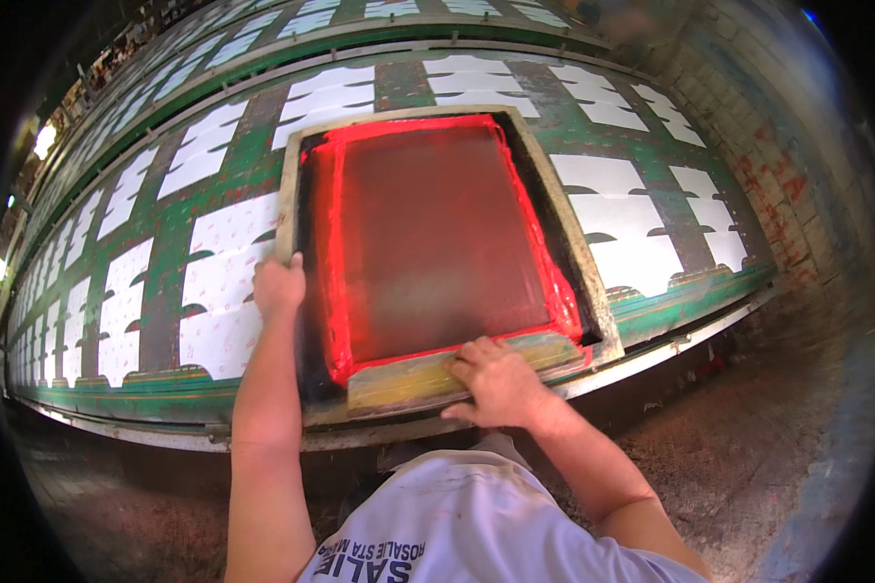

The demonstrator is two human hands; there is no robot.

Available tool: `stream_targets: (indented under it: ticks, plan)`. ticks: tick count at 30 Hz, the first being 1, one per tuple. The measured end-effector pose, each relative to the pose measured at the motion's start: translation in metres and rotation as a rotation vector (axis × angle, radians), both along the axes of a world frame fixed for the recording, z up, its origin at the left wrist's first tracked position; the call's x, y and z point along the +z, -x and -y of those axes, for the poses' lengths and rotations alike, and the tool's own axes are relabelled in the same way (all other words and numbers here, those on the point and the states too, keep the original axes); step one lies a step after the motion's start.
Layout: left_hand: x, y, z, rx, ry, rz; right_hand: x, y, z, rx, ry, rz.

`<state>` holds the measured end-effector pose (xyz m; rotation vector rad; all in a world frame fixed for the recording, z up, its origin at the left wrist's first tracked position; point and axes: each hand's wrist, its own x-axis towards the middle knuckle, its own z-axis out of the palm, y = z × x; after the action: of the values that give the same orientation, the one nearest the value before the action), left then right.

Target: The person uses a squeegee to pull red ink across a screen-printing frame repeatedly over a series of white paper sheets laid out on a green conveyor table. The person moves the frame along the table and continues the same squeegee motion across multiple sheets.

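A screen printing frame (287,209) with pale wooden edges lies on the long green table in front of me. Wet red ink (335,253) borders its dark reddish mesh (437,223). My left hand (280,284) is closed on the frame's left edge, thumb on top, its other fingers partly hidden. Along the near end of the mesh lies a wide squeegee (399,387) with a worn, yellowish wooden handle. My right hand (501,384) grips it right of its middle, fingers over the top. The blade's lower edge is out of sight.
White cut fabric pieces (617,228) lie in rows on the green table (666,296); those on the left (228,330) carry small red prints. Another table with white pieces (292,24) stands beyond. A block wall (778,175) rises on the right, beside the concrete floor (729,437).
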<state>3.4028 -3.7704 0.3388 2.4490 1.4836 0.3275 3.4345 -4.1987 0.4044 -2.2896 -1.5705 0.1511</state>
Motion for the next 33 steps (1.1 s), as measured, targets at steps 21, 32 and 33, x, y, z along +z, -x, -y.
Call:
stream_targets:
  ticks: [21,32,33]
  plan:
    - [-0.007,-0.021,-0.003,0.127,-0.033,-0.115,-0.058,-0.221,0.137,-0.748,-0.156,-0.218]
    - [-0.021,-0.007,-0.017,0.031,0.04,0.071,-0.057,-0.23,0.107,-0.873,-0.146,-0.196]
    - [-0.025,-0.006,-0.019,0.031,0.018,0.092,-0.054,-0.23,0.107,-0.87,-0.165,-0.207]
